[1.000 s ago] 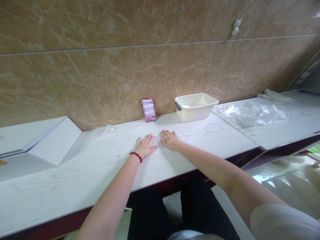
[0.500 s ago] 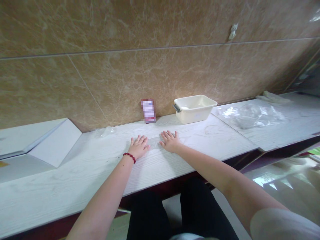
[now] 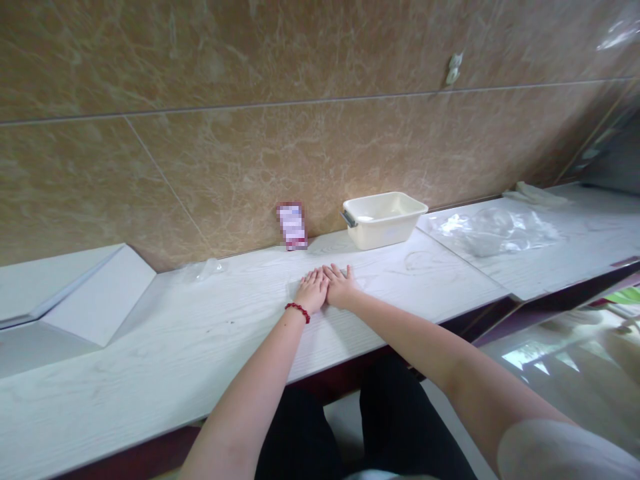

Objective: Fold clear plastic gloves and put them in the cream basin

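Observation:
My left hand [image 3: 313, 291], with a red bead bracelet [image 3: 297, 311] at the wrist, lies flat on the white wood-grain counter [image 3: 210, 320], fingers stretched out. My right hand [image 3: 340, 285] lies flat right beside it, and their edges touch. Neither hand holds anything. A faint clear film may lie under the fingers, but I cannot make it out.
A cream plastic tub [image 3: 383, 218] stands against the brown tiled wall behind my right hand. A small blurred card [image 3: 291, 226] leans on the wall. Crumpled clear plastic [image 3: 493, 230] lies on the counter at right, another clear scrap [image 3: 203, 269] at left. A white angled board [image 3: 97, 293] lies far left.
My left hand has slid to the right across the counter until it touches my right hand. The right hand has stayed about where it was.

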`<state>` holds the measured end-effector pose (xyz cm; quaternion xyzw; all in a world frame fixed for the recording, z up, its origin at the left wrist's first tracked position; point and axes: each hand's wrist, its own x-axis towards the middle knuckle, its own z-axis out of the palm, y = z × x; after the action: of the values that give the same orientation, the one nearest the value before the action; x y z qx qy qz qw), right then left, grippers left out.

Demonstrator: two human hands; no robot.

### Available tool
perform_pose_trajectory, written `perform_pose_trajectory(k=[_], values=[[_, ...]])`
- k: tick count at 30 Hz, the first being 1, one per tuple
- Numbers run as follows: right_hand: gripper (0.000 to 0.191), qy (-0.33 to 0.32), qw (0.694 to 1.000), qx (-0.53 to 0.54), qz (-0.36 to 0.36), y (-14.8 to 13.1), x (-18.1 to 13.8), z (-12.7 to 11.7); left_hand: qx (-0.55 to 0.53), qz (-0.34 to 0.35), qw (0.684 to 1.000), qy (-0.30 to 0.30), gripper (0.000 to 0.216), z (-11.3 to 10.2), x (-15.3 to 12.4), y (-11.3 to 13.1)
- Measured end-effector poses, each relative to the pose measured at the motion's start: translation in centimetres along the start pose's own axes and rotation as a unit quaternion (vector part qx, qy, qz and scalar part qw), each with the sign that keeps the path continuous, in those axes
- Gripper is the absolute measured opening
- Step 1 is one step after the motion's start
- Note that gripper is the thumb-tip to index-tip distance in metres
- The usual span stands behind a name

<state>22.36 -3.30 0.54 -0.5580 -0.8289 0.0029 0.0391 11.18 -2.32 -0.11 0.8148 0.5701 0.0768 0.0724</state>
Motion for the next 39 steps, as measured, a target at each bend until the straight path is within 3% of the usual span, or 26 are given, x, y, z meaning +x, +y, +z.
perform_pose_trajectory(k=[8, 17, 26, 32, 39], values=[[0.051, 0.025, 0.999, 0.009, 0.021, -0.2, 0.1, 0.4, 0.072, -0.028, 0.997, 0.005, 0.050, 0.0, -1.6, -2.3], [0.053, 0.013, 0.999, 0.027, 0.030, -0.1, 0.3, 0.5, 0.065, -0.051, 0.996, -0.023, 0.048, -1.4, -3.0, -6.9], [0.054, 0.009, 0.999, 0.021, 0.031, 0.0, 0.4, 0.7, 0.017, -0.052, 0.998, 0.026, 0.027, -2.5, -1.2, -8.7], [0.054, 0.020, 0.999, 0.027, 0.024, 0.1, 0.4, 0.7, 0.031, -0.103, 0.994, -0.014, 0.026, -3.1, 0.3, -9.1], [0.054, 0.028, 0.999, 0.024, 0.022, 0.1, 0.3, 0.8, 0.035, -0.106, 0.990, -0.088, 0.021, -4.2, 1.2, -8.9]])
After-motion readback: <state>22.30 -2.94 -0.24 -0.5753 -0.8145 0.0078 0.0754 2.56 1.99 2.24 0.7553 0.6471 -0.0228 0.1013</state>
